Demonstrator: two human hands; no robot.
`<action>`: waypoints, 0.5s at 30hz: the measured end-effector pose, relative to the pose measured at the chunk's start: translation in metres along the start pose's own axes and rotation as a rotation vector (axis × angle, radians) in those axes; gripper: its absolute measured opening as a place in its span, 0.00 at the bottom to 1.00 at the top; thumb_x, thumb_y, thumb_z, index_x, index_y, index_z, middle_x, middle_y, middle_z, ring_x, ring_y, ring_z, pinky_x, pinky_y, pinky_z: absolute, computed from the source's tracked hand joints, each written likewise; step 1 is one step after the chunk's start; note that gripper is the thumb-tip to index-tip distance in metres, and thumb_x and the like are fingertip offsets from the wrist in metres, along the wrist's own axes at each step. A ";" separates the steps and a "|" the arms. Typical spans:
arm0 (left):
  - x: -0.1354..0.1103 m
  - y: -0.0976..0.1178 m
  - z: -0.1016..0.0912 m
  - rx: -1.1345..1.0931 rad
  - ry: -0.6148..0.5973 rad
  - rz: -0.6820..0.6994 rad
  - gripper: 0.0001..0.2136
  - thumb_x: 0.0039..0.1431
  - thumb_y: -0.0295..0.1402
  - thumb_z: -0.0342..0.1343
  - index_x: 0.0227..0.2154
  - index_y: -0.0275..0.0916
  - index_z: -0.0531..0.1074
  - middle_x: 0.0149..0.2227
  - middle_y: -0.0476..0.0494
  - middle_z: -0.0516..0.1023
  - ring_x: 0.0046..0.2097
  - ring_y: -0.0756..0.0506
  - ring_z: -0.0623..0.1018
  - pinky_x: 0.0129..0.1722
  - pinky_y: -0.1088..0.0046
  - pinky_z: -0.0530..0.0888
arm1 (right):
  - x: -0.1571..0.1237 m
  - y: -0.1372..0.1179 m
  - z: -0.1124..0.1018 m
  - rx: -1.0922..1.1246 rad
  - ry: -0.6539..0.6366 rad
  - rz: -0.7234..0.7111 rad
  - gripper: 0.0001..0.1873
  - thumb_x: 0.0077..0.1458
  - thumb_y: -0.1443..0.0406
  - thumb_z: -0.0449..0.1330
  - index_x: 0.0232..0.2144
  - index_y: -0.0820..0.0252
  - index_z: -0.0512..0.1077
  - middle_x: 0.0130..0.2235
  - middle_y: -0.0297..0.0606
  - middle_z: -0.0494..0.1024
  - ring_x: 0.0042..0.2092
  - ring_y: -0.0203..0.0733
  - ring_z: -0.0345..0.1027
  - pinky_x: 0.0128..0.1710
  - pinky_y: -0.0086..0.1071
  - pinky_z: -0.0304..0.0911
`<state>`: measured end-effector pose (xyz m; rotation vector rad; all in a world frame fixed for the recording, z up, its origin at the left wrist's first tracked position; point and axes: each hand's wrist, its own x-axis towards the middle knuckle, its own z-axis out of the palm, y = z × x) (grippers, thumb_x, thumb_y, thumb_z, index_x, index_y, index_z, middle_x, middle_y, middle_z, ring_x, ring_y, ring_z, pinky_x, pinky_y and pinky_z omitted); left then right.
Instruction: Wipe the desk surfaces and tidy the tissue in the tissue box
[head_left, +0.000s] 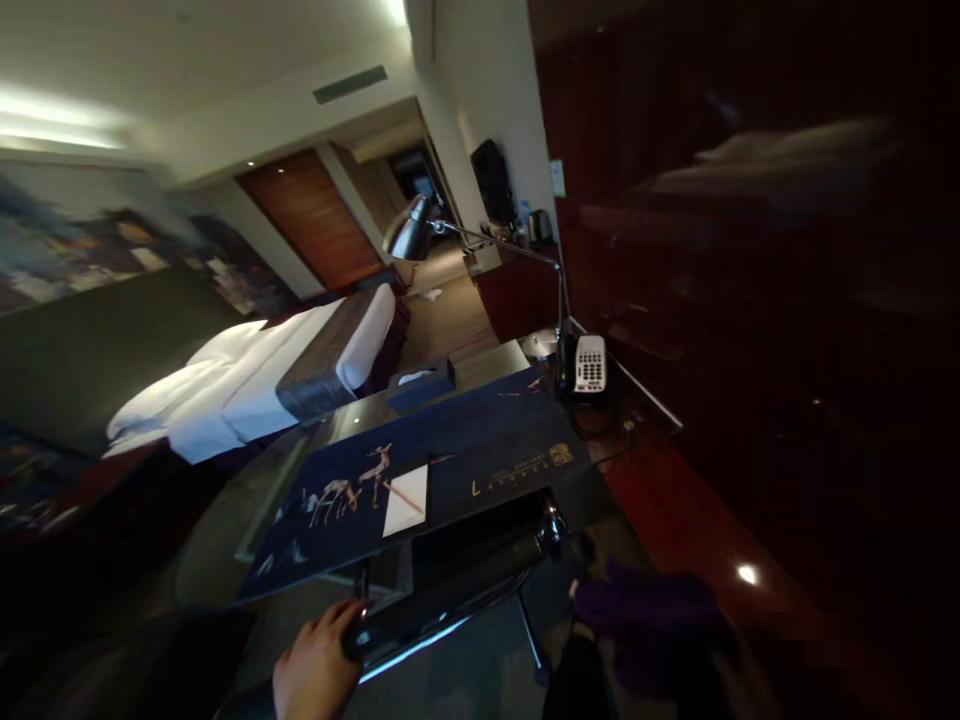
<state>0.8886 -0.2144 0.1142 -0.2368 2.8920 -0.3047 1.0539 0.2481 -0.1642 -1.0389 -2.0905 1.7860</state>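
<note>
My left hand [319,660] is closed round the left end of a glossy black chair back [450,590]. This chair stands tilted in view at the front edge of the desk, with a chrome fitting near its right end. At the lower right, in shadow, a purple cloth [645,605] is bunched over my right hand [739,675]. Only dim bits of skin show there, and most of the fingers are covered. On the desk in front lie a dark blue desk mat [465,430] with deer figures and a white notepad [405,505] with a pencil on it.
A telephone [590,363] and a metal desk lamp [561,300] stand at the desk's right, by a dark glossy wall [712,300]. A tissue box [421,385] sits on the far edge. A made bed [255,375] is at left, and a wooden floor [450,320] runs beyond.
</note>
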 end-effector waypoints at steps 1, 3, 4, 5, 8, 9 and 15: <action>0.003 0.008 -0.004 0.020 0.016 -0.003 0.24 0.62 0.27 0.47 0.57 0.52 0.76 0.63 0.52 0.74 0.62 0.37 0.73 0.55 0.57 0.73 | 0.019 -0.033 -0.001 0.051 0.013 -0.015 0.28 0.50 0.45 0.54 0.48 0.50 0.71 0.53 0.48 0.78 0.56 0.61 0.74 0.53 0.51 0.75; 0.010 0.022 -0.011 0.055 0.055 -0.011 0.27 0.60 0.24 0.47 0.60 0.51 0.74 0.65 0.52 0.72 0.64 0.37 0.71 0.56 0.56 0.72 | 0.055 -0.095 -0.008 0.148 0.055 -0.006 0.40 0.49 0.41 0.57 0.60 0.54 0.66 0.58 0.48 0.75 0.57 0.59 0.73 0.52 0.47 0.75; 0.014 0.027 -0.014 0.069 0.071 -0.015 0.29 0.60 0.22 0.47 0.61 0.51 0.73 0.66 0.51 0.72 0.64 0.38 0.70 0.56 0.56 0.72 | 0.073 -0.124 -0.014 0.154 0.059 -0.008 0.46 0.50 0.40 0.57 0.65 0.55 0.60 0.60 0.49 0.74 0.56 0.58 0.73 0.51 0.46 0.76; 0.019 0.029 -0.017 0.082 0.081 -0.016 0.30 0.59 0.20 0.46 0.61 0.50 0.73 0.66 0.51 0.71 0.64 0.38 0.70 0.57 0.56 0.71 | 0.092 -0.149 -0.018 0.132 0.063 -0.040 0.49 0.50 0.40 0.58 0.68 0.55 0.57 0.60 0.48 0.74 0.55 0.58 0.74 0.49 0.45 0.75; 0.037 0.023 -0.019 0.125 0.093 -0.015 0.30 0.59 0.21 0.48 0.62 0.52 0.72 0.67 0.53 0.70 0.67 0.39 0.68 0.63 0.55 0.66 | 0.161 -0.204 -0.022 -0.034 0.086 -0.335 0.41 0.52 0.44 0.58 0.65 0.54 0.64 0.60 0.46 0.73 0.55 0.56 0.73 0.52 0.45 0.73; 0.044 0.017 -0.018 0.141 0.097 -0.020 0.30 0.60 0.22 0.48 0.62 0.53 0.72 0.68 0.54 0.69 0.68 0.39 0.66 0.65 0.55 0.64 | 0.189 -0.214 -0.017 -0.120 0.104 -0.454 0.38 0.53 0.47 0.56 0.62 0.55 0.66 0.60 0.47 0.73 0.56 0.56 0.72 0.55 0.46 0.71; 0.075 -0.040 0.014 0.036 0.123 -0.080 0.26 0.54 0.25 0.58 0.55 0.52 0.78 0.63 0.50 0.76 0.62 0.37 0.75 0.63 0.55 0.66 | 0.308 -0.176 0.064 -0.776 0.101 -0.436 0.36 0.58 0.55 0.47 0.60 0.74 0.68 0.59 0.63 0.71 0.60 0.70 0.65 0.62 0.62 0.60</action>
